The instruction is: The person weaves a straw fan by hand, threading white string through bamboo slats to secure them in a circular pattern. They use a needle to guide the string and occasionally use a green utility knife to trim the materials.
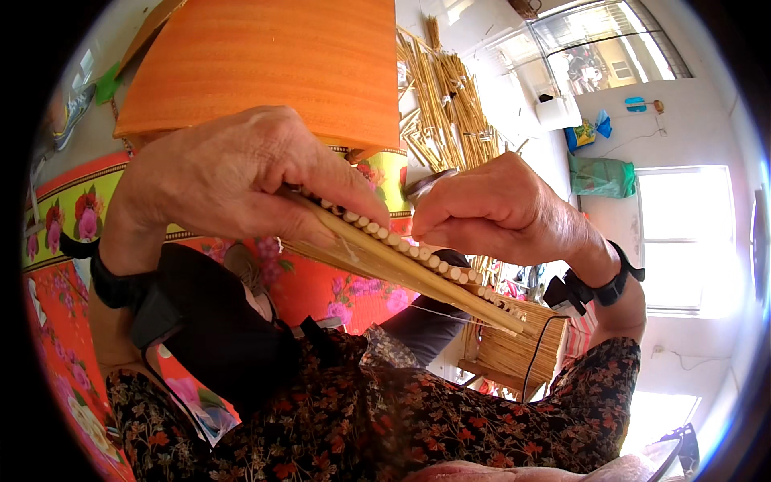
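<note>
My left hand (241,177) grips a long, narrow strip of pale straw-like sticks (422,281), with a row of round cut ends along its upper edge. The strip slants from my fingers down to the lower right. My right hand (490,209) is closed in a pinch just above that row, near its middle; what its fingertips hold, if anything, is too small to make out. A thin pale thread (434,311) runs along the underside of the strip.
An orange wooden table (265,56) stands ahead on a red floral mat (361,301). Long loose stalks (446,96) lie beyond, at right of it. A stack of straw pieces (514,353) on a wooden stand is by my right arm. Windows (675,233) are at right.
</note>
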Available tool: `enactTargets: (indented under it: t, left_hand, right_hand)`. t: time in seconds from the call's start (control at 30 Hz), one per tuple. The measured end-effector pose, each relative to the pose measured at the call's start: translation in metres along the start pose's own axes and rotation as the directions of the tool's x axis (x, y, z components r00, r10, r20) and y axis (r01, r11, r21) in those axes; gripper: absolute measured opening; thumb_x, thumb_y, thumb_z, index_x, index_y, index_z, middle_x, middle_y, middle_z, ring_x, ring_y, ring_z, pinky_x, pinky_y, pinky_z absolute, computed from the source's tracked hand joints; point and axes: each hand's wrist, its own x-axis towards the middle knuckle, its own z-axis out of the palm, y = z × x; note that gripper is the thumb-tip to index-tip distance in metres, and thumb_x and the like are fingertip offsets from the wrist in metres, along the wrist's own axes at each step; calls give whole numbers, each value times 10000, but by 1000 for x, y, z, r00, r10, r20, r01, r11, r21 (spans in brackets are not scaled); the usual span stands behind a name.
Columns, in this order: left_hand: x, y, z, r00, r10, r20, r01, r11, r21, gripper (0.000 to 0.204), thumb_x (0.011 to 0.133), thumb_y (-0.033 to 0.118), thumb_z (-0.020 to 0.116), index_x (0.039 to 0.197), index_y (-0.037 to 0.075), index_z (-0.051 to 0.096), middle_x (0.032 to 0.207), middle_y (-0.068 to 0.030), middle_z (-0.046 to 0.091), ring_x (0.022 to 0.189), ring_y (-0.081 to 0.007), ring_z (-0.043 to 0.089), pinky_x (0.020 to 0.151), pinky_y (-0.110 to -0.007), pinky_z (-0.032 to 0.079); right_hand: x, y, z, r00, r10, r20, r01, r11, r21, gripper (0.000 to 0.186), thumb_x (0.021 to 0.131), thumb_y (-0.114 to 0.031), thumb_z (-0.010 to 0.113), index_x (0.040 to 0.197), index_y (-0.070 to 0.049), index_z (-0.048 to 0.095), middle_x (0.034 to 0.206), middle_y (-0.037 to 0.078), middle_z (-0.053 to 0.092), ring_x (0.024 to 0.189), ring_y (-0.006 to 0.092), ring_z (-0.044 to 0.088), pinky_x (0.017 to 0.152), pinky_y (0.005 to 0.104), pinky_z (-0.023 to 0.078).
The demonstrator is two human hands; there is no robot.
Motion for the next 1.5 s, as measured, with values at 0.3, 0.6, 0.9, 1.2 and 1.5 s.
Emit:
enactTargets:
  t: [0.3,0.6,0.9,1.2,1.5]
  left_hand:
    - [-15,6,15,997,58,-53,-49,985,163,295,808,106,737,1093,30,731,931,-118,727,831,-271,708,736,-351,547]
    - [-55,16,51,986,143,-86,-123,972,201,258,753,10,741,1008,43,742,961,-112,749,868,-272,714,779,-359,579]
    - [-76,35,64,986,42,-162,-10,982,188,307,633,-31,707,926,63,720,950,-89,750,850,-310,702,726,-368,578]
    - [-74,32,58,986,7,-166,20,987,160,404,579,-42,731,966,71,750,964,-77,727,854,-265,704,720,-356,586]
    - [-73,33,60,974,23,-227,14,987,162,361,600,10,771,955,76,750,913,-78,724,836,-287,719,681,-358,587]
  right_hand:
    - [-10,-4,2,994,-103,33,107,984,-146,92,866,-81,652,948,-39,644,776,92,657,683,276,659,627,357,528]
    - [-17,1,26,963,-240,-121,228,968,-99,92,789,-25,691,880,-18,677,690,80,633,549,248,620,494,336,475]
    - [4,-4,53,834,-517,-191,479,851,-216,284,709,-14,743,982,7,669,639,47,543,466,173,522,366,315,363]
    - [6,9,62,801,-551,-233,509,833,-220,301,732,-39,763,1004,31,655,671,64,559,482,176,531,367,319,368]
    - [6,13,59,837,-459,-298,435,889,-146,266,715,29,715,977,6,673,646,57,572,475,161,543,372,310,385]
